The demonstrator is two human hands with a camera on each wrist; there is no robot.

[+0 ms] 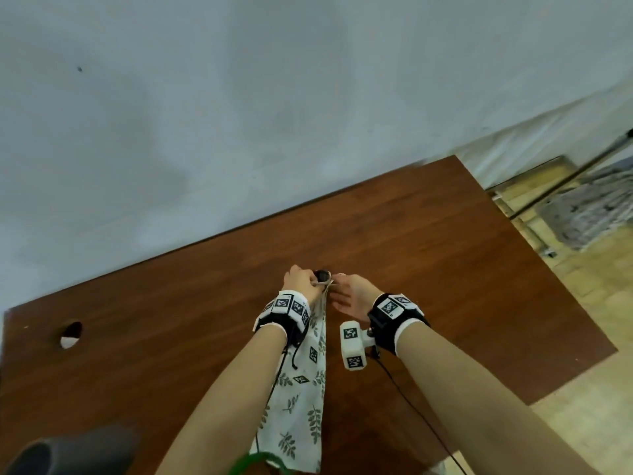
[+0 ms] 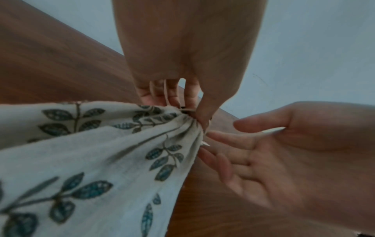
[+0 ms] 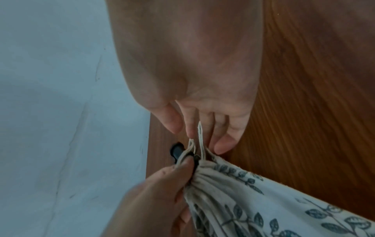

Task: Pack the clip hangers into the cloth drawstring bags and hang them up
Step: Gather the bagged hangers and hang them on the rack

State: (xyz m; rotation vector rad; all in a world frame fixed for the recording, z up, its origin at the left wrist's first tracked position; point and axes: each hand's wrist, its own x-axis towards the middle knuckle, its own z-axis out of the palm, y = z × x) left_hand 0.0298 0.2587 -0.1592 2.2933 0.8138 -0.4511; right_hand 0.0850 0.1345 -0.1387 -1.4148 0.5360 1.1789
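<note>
A white cloth drawstring bag (image 1: 301,389) printed with dark leaves hangs with its neck gathered tight at a small black peg (image 1: 322,275) over the brown wooden surface (image 1: 445,269). My left hand (image 1: 299,280) grips the gathered neck and pinches the beige drawstring (image 3: 199,133) against the peg (image 3: 176,150). In the left wrist view the cords (image 2: 167,91) run along my curled fingers above the bag (image 2: 81,160). My right hand (image 1: 346,294) is beside the neck with straight fingers (image 3: 225,144) that touch the cord ends and hold nothing. What is inside the bag (image 3: 263,200) is hidden.
A pale blue wall (image 1: 239,114) rises behind the wood. The surface has a round hole (image 1: 70,334) at the left. A grey tube (image 1: 68,450) and a green curved piece (image 1: 253,462) sit at the bottom edge. A pole and patterned cloth (image 1: 582,210) stand on the floor at right.
</note>
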